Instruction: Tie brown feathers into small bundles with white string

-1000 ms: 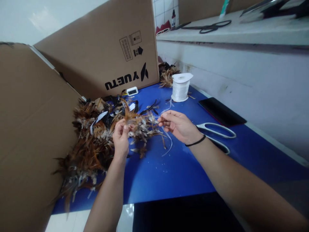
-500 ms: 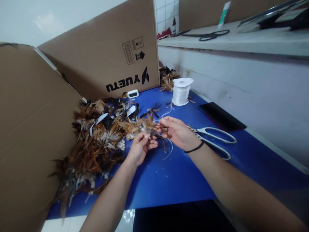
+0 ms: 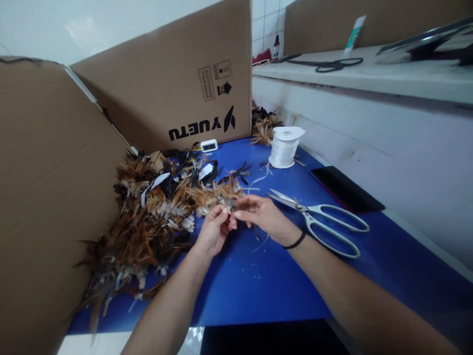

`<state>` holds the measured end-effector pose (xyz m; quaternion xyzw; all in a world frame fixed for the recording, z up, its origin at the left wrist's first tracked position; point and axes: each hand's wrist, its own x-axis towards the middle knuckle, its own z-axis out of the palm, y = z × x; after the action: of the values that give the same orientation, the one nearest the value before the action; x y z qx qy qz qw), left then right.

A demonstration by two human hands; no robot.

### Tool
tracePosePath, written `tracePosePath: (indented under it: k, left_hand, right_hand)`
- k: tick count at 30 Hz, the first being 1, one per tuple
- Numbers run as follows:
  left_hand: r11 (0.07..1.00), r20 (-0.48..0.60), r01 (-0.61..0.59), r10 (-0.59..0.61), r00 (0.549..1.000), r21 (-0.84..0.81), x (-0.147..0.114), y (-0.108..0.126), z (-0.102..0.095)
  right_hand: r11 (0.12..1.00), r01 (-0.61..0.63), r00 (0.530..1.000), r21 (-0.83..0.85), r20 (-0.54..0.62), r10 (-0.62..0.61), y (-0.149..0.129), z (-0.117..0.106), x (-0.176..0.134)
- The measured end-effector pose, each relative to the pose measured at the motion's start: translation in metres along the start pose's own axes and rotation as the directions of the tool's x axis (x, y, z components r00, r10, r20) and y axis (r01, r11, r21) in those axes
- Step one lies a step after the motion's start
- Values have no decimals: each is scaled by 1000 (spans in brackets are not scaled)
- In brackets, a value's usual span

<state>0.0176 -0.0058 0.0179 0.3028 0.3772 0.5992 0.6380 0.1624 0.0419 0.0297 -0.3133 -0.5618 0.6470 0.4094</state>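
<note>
My left hand (image 3: 215, 228) is closed, thumb against fingers, on the near end of a brown and grey feather strip (image 3: 210, 196). Right beside it, my right hand (image 3: 264, 215) pinches at the same end, its fingertips meeting those of the left. A thin white ribbon (image 3: 260, 178) lies behind the hands, running toward a white spool (image 3: 285, 148). Close to my right wrist rest large scissors (image 3: 308, 212) with pale handles, blades a little apart. The exact spot between my fingertips is partly hidden.
Heaps of brown feathers (image 3: 136, 246) cover the table's left side. Cardboard boxes (image 3: 166, 88) stand behind and left. A white digital timer (image 3: 209, 145) sits by the box, a dark phone (image 3: 345, 187) at the right. Black scissors (image 3: 334, 65) lie on the ledge.
My right hand has moved left and closer, so its fingertips now meet my left hand's. The scissors' blades have come into view. The whole view has shifted slightly.
</note>
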Motion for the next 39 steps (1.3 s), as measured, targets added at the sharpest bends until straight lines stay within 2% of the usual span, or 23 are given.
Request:
tracePosePath:
  k: [5,8,10,12,14,16,18,20,22,25,29,39]
  left_hand:
    - [999,38,-1,-1,999,51,-2,-3,1]
    - [992,38,-16,11,999,128,-1,-4,-1]
    - [970,22,-73,69,997,230,0,-3,-3]
    - [900,3,-166,180,984,404,1,0,-4]
    - [738,6,-254,321,947,625,0,3,-6]
    - [494,58,-306,454,889,814,-1,5,-7]
    - [243,149,-327,547,824,913,-3,6,-8]
    - [57,240,-333,581,777,941,-3,5,-10]
    - [-58,304,-336,586,751,940,-3,4,-12]
    - [-160,363,-336,586,725,928,-2,2,-14]
    - [-200,396,-346,576,715,917,-2,0,-16]
    - [-80,368,-391,548,752,917,-5,-1,-17]
  right_hand:
    - [970,164,984,-181,-35,-173,5,7,-2]
    - [970,166,982,-176,-61,-179,0,4,-1]
    - [977,160,973,-144,-141,-180,-5,0,0]
    - [979,181,946,-90,-255,-199,-12,-6,1]
    - [974,225,916,-11,-338,-216,-20,-10,-1]
    - [963,264,899,50,-375,-226,-27,-11,-5]
    - [954,295,895,46,-363,-260,-33,-8,-11]
    - [953,304,900,-9,-325,-290,-36,-2,-17]
    - [961,270,917,-68,-287,-277,-35,5,-20]
    - [977,179,938,-116,-279,-205,-29,13,-21]
    - [985,103,944,-135,-300,-140,-18,18,-17]
    - [986,64,947,-155,-301,-109,-9,19,-15]
